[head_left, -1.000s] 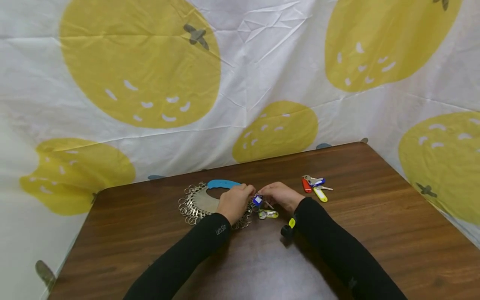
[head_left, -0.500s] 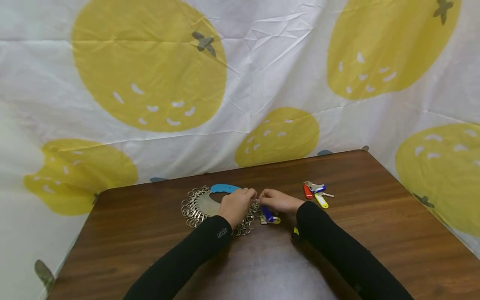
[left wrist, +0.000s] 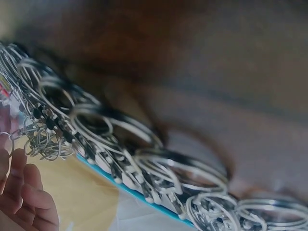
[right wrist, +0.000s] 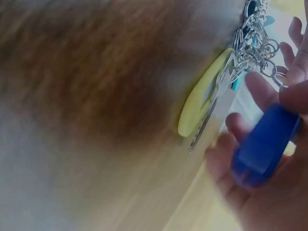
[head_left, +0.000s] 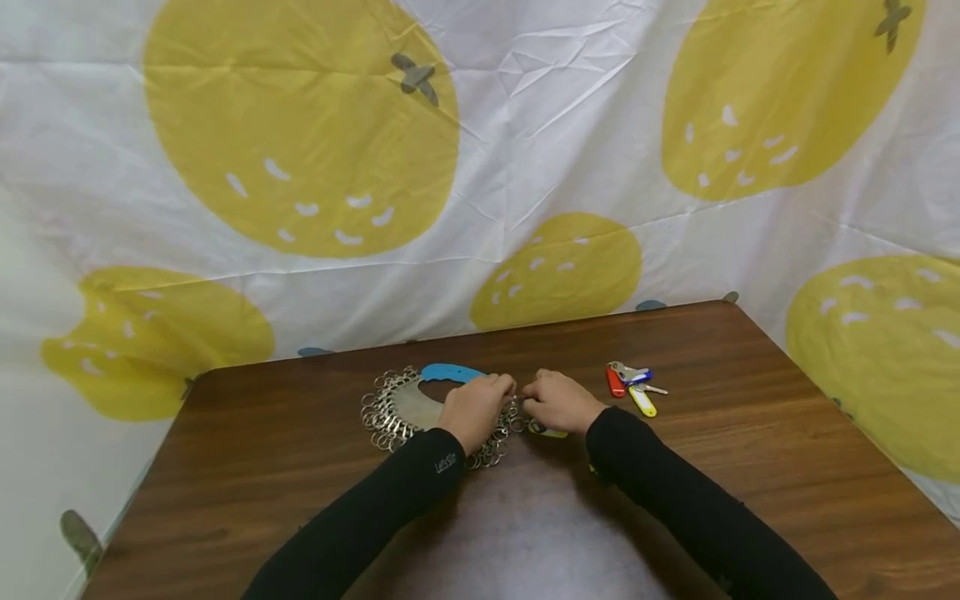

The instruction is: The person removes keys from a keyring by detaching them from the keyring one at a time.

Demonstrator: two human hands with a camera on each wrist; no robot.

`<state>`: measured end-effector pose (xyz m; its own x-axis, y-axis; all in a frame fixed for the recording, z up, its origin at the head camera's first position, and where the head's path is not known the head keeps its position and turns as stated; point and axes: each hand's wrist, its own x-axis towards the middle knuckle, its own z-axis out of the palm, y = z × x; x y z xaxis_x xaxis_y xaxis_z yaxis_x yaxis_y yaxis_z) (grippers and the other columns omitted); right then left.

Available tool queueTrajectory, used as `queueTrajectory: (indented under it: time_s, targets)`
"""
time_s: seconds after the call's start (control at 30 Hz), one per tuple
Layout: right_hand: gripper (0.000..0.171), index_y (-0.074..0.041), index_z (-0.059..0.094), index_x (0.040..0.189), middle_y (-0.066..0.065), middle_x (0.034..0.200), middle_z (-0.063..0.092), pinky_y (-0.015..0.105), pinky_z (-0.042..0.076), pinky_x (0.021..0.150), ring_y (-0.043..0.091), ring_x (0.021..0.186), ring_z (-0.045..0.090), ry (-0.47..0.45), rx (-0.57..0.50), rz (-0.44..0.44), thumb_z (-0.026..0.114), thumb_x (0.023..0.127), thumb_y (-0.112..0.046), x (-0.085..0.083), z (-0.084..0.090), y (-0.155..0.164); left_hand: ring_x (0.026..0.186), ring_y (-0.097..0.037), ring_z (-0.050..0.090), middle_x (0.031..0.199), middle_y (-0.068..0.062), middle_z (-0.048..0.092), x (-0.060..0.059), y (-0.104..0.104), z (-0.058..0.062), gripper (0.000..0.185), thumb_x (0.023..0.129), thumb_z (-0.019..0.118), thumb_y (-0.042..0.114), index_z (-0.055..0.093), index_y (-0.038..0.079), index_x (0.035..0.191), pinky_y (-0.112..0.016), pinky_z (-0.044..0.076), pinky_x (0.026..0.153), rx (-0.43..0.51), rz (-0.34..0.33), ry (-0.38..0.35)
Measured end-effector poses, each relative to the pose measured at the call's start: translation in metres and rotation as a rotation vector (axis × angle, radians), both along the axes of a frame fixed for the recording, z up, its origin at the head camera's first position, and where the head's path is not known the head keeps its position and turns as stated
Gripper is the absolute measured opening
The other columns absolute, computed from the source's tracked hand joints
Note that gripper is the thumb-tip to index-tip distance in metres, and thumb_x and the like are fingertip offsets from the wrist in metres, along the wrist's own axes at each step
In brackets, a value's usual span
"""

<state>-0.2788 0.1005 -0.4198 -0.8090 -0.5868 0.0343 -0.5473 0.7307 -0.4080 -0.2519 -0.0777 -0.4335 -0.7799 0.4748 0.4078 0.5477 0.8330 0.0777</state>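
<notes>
A fan of several metal key rings point(head_left: 390, 412) lies on a card with a blue edge point(head_left: 447, 372) on the brown table point(head_left: 285, 475). My left hand point(head_left: 501, 390) rests over the right end of that fan, fingers curled, and pinches a small ring there. My right hand point(head_left: 534, 397) meets it fingertip to fingertip. In the right wrist view my right hand point(right wrist: 284, 96) holds a blue key tag point(right wrist: 263, 147) by a small ring. A yellow tag with a key point(right wrist: 204, 98) lies on the table just beneath it. The left wrist view shows the rings point(left wrist: 144, 166) close up.
A bunch of keys with red, blue and yellow tags point(head_left: 632, 386) lies on the table to the right of my hands. A white cloth with large yellow fruit prints point(head_left: 480, 167) hangs behind and around the table. The table's far right corner point(head_left: 726, 302) touches the cloth.
My right hand has moved left and lowered onto the yellow tag, bringing the blue tag to the rings. The blue tag is now hidden under the hand in the head view.
</notes>
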Motion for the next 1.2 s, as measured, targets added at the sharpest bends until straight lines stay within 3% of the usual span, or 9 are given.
queueTrajectory:
  time_s: [0.13, 0.23, 0.4, 0.5, 0.63, 0.7, 0.83, 1.2]
  targets:
    - [0.013, -0.006, 0.059, 0.096, 0.005, 0.082, 0.062, 0.027, 0.043, 0.068, 0.014, 0.072, 0.055, 0.000, -0.019, 0.059, 0.047, 0.092, -0.009, 0.000, -0.001, 0.000, 0.068, -0.013, 0.058, 0.083, 0.003, 0.064, -0.002, -0.002, -0.001, 0.009, 0.095, 0.056, 0.027, 0.060, 0.019, 0.095, -0.021, 0.035, 0.048, 0.016, 0.019, -0.034]
    - [0.010, -0.004, 0.048, 0.104, 0.007, 0.080, 0.063, 0.027, 0.045, 0.063, 0.014, 0.068, 0.057, 0.023, -0.003, 0.117, 0.046, 0.096, -0.009, 0.001, -0.004, 0.000, 0.066, -0.012, 0.056, 0.080, 0.003, 0.062, -0.005, -0.004, -0.003, 0.009, 0.095, 0.057, 0.028, 0.059, 0.019, 0.093, -0.021, 0.034, 0.048, 0.033, 0.046, -0.060]
    - [0.011, -0.006, 0.043, 0.100, 0.001, 0.064, 0.053, 0.023, 0.037, 0.051, 0.012, 0.053, 0.050, 0.250, 0.030, 0.184, 0.053, 0.096, -0.010, 0.002, -0.008, 0.000, 0.066, -0.013, 0.055, 0.077, 0.003, 0.060, -0.007, -0.005, -0.001, 0.011, 0.096, 0.055, 0.027, 0.056, 0.018, 0.090, -0.023, 0.035, 0.051, 0.068, 0.064, -0.120]
    - [0.010, -0.008, 0.048, 0.100, 0.001, 0.068, 0.058, 0.024, 0.041, 0.050, 0.013, 0.056, 0.056, 0.399, 0.048, 0.190, 0.056, 0.095, -0.012, 0.001, -0.009, 0.000, 0.069, -0.013, 0.058, 0.081, 0.003, 0.062, -0.008, -0.004, -0.001, 0.011, 0.097, 0.054, 0.027, 0.057, 0.018, 0.093, -0.024, 0.039, 0.054, 0.099, 0.085, -0.178]
    - [0.010, -0.008, 0.060, 0.098, 0.002, 0.081, 0.066, 0.026, 0.049, 0.059, 0.014, 0.069, 0.064, 0.503, 0.004, 0.191, 0.062, 0.092, -0.015, 0.002, -0.010, -0.001, 0.071, -0.012, 0.060, 0.085, 0.003, 0.064, -0.008, -0.005, -0.002, 0.010, 0.098, 0.052, 0.027, 0.057, 0.019, 0.096, -0.025, 0.041, 0.057, 0.133, 0.104, -0.228]
    - [0.007, -0.008, 0.063, 0.095, 0.002, 0.083, 0.067, 0.026, 0.050, 0.063, 0.013, 0.072, 0.065, 0.504, -0.032, 0.173, 0.063, 0.091, -0.014, 0.002, -0.010, -0.002, 0.071, -0.013, 0.059, 0.085, 0.003, 0.064, -0.008, -0.005, -0.001, 0.010, 0.098, 0.051, 0.027, 0.056, 0.019, 0.096, -0.026, 0.041, 0.057, 0.138, 0.105, -0.236]
    - [0.009, -0.009, 0.066, 0.094, 0.002, 0.086, 0.070, 0.028, 0.051, 0.067, 0.012, 0.075, 0.065, 0.407, -0.094, 0.105, 0.061, 0.093, -0.016, 0.001, -0.006, -0.006, 0.069, -0.012, 0.058, 0.085, 0.003, 0.063, -0.008, -0.006, 0.004, 0.010, 0.098, 0.050, 0.028, 0.055, 0.019, 0.095, -0.026, 0.039, 0.056, 0.124, 0.102, -0.235]
    - [0.017, -0.005, 0.072, 0.093, 0.005, 0.083, 0.068, 0.023, 0.044, 0.063, 0.009, 0.068, 0.053, -0.151, -0.317, -0.123, 0.063, 0.091, -0.020, -0.006, 0.000, -0.009, 0.072, -0.011, 0.060, 0.089, 0.006, 0.064, -0.007, -0.011, 0.000, 0.012, 0.097, 0.050, 0.032, 0.058, 0.023, 0.097, -0.023, 0.040, 0.054, 0.140, 0.015, -0.208]
